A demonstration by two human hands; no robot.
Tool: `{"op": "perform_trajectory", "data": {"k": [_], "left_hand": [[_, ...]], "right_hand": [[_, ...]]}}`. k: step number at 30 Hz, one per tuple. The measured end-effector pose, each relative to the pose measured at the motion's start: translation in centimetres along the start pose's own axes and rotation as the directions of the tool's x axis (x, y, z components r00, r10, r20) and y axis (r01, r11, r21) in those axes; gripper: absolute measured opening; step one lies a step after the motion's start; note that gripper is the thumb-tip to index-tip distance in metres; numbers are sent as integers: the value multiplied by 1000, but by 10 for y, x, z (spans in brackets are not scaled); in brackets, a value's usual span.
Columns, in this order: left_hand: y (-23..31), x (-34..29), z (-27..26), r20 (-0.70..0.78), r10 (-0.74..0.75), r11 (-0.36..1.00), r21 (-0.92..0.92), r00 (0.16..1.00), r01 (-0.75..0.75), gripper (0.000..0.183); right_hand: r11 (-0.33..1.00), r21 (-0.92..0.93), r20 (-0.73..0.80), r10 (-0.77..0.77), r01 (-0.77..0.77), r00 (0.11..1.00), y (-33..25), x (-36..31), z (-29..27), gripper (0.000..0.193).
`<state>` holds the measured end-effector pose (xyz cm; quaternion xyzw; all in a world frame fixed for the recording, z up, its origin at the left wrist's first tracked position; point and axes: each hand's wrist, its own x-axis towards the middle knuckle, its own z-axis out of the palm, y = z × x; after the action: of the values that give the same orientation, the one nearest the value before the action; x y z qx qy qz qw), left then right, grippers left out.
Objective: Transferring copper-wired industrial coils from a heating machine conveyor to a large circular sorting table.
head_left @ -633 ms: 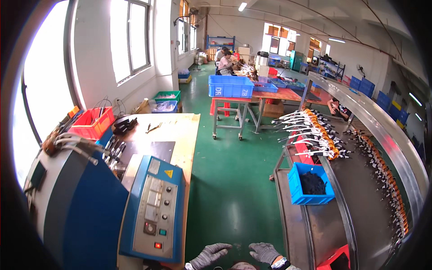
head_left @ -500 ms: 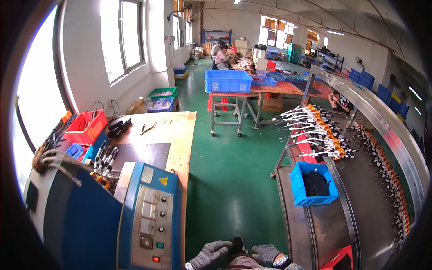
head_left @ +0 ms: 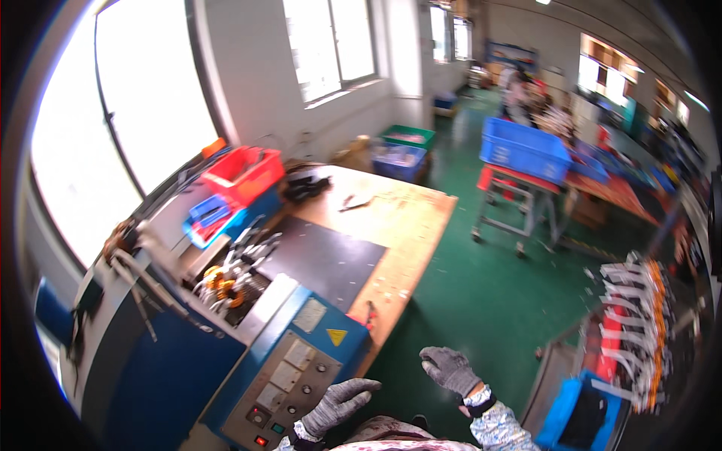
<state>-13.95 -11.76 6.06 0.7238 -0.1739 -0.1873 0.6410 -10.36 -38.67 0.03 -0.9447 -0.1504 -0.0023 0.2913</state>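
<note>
My left hand (head_left: pixel 338 406), in a grey knit glove, hovers beside the control panel (head_left: pixel 282 387) of a blue machine. Its fingers point right, stretched out, with nothing in them. To the right, above the green floor, is my right hand (head_left: pixel 450 370), gloved alike. Its fingers are loosely bent and apart, and no object shows in it. Behind the panel, several wired parts with orange coils (head_left: pixel 219 284) lie in the machine's bay. A wooden workbench (head_left: pixel 425 218) with a dark mat (head_left: pixel 331 259) extends beyond the machine.
Red pliers (head_left: pixel 370 314) lie near the bench's right edge. A red bin (head_left: pixel 242 177) stands by the window. At right, a metal rack holds white-wired coil parts (head_left: pixel 632 331) and a blue bin (head_left: pixel 575 413). Ahead, a wheeled table carries a blue crate (head_left: pixel 524 150). Blurred people are farther back.
My view has swung left, so the machine and bench sit nearer the middle. Both hands have risen from low in front of me, and the right one now reaches farther forward.
</note>
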Motion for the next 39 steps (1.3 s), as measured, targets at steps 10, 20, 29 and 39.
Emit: {"op": "perform_trajectory", "data": {"k": [10,20,29,39], "left_hand": [[15,44,-85,-319,-92,986,-162,943,41,24],[-5,55,-140,-567,-40,963,-240,823,-118,29],[-55,51,-179,-879,-215,653,-454,426,-607,52],[-88,45,-223,-961,-76,750,-230,265,-620,44]], "right_hand": [[882,421,233,-333,214,914,-59,157,24,24],[612,790,303,-354,-26,885,-95,301,70,27],[190,820,547,-537,-540,642,-126,439,177,58],[-8,806,374,-767,-592,521,-165,498,288,46]]}}
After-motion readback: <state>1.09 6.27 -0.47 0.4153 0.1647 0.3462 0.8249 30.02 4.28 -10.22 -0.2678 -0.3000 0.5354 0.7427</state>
